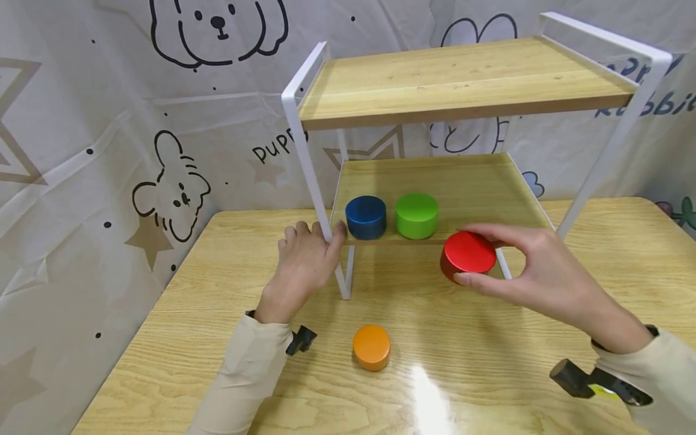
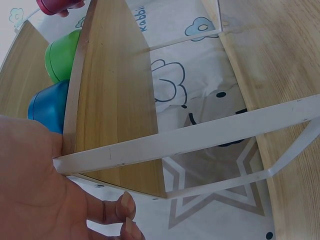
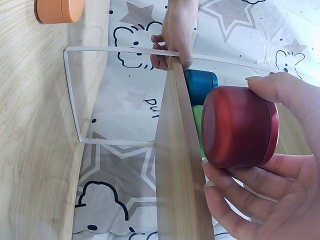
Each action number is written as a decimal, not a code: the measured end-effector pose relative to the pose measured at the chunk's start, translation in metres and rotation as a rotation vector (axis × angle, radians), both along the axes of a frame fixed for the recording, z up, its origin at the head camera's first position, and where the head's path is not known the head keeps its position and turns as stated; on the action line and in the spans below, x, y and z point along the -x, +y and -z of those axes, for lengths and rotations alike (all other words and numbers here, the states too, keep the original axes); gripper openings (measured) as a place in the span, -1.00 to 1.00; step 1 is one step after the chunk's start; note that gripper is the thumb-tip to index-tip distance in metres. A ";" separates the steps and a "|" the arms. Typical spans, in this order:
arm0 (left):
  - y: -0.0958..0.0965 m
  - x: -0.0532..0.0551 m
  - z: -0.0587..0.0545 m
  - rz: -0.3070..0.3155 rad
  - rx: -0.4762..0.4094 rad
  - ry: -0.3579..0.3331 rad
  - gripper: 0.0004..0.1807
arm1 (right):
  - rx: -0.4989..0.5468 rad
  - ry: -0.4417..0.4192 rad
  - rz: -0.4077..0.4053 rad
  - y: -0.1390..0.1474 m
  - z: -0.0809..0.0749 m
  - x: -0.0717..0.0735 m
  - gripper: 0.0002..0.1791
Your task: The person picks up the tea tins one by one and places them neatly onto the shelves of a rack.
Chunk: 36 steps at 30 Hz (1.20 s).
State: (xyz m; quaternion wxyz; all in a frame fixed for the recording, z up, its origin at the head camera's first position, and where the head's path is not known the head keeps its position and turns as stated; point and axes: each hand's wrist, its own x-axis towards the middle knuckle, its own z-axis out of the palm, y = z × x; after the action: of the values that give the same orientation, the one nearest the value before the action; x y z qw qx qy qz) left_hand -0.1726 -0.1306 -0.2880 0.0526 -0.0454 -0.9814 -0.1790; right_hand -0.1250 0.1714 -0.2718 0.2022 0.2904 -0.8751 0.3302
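Note:
My right hand (image 1: pixel 544 272) pinches a red round tin (image 1: pixel 469 257) between thumb and fingers, in front of the lower shelf's edge. The right wrist view shows the red tin (image 3: pixel 240 127) from its underside, beside that edge. My left hand (image 1: pixel 307 260) holds the left front post of a two-tier shelf rack (image 1: pixel 467 78), the post lying between thumb and fingers. On the lower shelf (image 1: pixel 462 175), a blue tin (image 1: pixel 366 217) sits closest to my left thumb. A green tin (image 1: pixel 416 215) stands just right of the blue one.
An orange tin (image 1: pixel 372 347) stands on the wooden table (image 1: pixel 217 338) in front of the rack. White metal legs support the rack, and its upper board overhangs the lower shelf. A printed curtain (image 1: pixel 179 109) hangs behind and to the left.

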 end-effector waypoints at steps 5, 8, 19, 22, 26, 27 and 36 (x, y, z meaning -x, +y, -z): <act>0.000 0.000 0.000 -0.002 0.004 -0.008 -0.31 | -0.006 0.037 0.005 0.000 -0.002 0.002 -0.36; 0.000 0.000 0.001 -0.002 0.008 -0.012 -0.32 | 0.001 0.030 -0.005 0.001 -0.004 0.003 -0.36; 0.000 0.001 0.001 0.008 0.003 -0.007 -0.33 | 0.029 -0.053 0.002 0.000 -0.006 0.014 -0.43; 0.000 0.001 0.000 0.011 0.004 -0.001 -0.34 | 0.033 -0.059 0.006 0.001 -0.007 0.017 -0.44; 0.001 0.002 -0.001 0.009 0.007 0.003 -0.35 | 0.026 -0.065 0.023 0.002 -0.008 0.020 -0.44; 0.001 0.002 -0.001 0.008 0.008 0.003 -0.35 | 0.024 -0.065 0.024 0.003 -0.009 0.021 -0.44; -0.002 0.001 0.000 -0.004 0.005 -0.004 -0.33 | -0.009 -0.059 0.048 0.006 -0.012 0.029 -0.45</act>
State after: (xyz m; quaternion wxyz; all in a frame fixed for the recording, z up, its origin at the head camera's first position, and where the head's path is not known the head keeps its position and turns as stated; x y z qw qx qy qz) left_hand -0.1734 -0.1324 -0.2876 0.0508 -0.0434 -0.9820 -0.1767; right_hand -0.1537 0.1771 -0.2594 0.1827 0.2603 -0.8889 0.3297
